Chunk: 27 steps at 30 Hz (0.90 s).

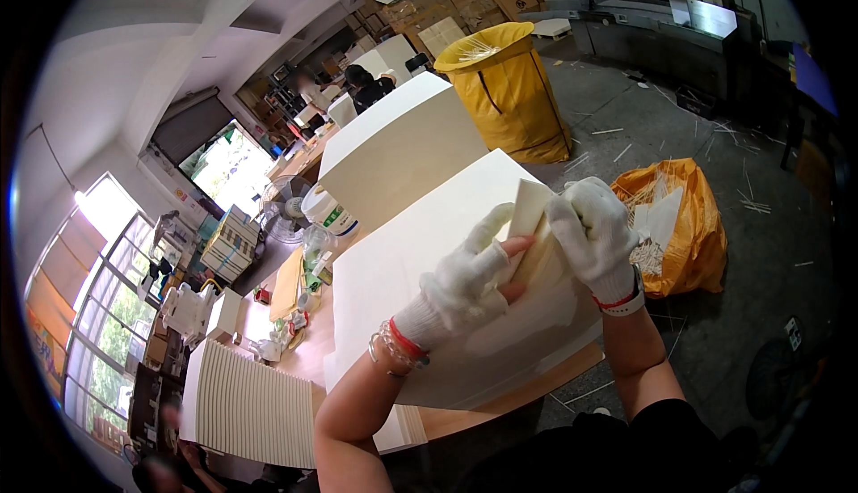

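Observation:
A large stack of white sheets lies on the table in front of me. At its right side, a strip of white paper or card stands folded up between my hands. My left hand, in a white knit glove with bare fingertips showing, is closed on the strip's left side. My right hand, also gloved, has its fingers curled over the strip's right edge. Under the hands the sheet's surface looks bent and creased. I cannot tell whether one sheet or several are gripped.
A taller white stack stands beyond, a ridged cream stack at the lower left. A white tub and a fan stand left. Yellow and orange bags of scraps sit right, strips littering the floor. Other people work nearby.

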Motion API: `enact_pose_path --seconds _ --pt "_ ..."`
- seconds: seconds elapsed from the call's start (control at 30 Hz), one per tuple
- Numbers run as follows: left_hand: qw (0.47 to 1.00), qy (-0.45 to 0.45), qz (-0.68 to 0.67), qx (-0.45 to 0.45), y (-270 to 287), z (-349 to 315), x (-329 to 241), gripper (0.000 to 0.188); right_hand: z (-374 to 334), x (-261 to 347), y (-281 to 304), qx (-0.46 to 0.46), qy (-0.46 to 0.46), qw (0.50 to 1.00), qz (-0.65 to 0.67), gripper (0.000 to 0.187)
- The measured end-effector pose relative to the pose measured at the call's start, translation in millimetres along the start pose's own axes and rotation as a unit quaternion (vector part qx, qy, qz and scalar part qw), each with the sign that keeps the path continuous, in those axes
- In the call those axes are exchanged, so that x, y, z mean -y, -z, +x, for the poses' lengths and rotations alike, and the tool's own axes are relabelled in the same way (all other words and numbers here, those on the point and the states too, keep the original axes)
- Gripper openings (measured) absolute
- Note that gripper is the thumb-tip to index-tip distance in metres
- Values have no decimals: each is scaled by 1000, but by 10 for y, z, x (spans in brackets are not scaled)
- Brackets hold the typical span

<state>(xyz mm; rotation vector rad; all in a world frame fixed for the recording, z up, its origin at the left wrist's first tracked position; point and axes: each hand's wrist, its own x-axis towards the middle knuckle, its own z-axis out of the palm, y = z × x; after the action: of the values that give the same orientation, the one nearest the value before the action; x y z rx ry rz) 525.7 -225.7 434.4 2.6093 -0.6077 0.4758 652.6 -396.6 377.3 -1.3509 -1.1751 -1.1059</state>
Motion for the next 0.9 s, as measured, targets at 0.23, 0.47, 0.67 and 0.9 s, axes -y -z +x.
enact_pose_path --seconds 0.23,0.47,0.67,0.9 --pt "997 33 -30 64 42 -3 15 54 -3 8 6 21 -41 999 19 26" --pt "1000 8 -3 -3 -2 30 -45 47 -9 -4 0 2 8 999 -31 28" --pt "997 24 -17 65 41 -11 18 54 22 58 0 19 -27 999 -6 28" --pt "999 34 -19 -3 -12 25 -53 45 -18 21 21 17 -36 999 -8 22"
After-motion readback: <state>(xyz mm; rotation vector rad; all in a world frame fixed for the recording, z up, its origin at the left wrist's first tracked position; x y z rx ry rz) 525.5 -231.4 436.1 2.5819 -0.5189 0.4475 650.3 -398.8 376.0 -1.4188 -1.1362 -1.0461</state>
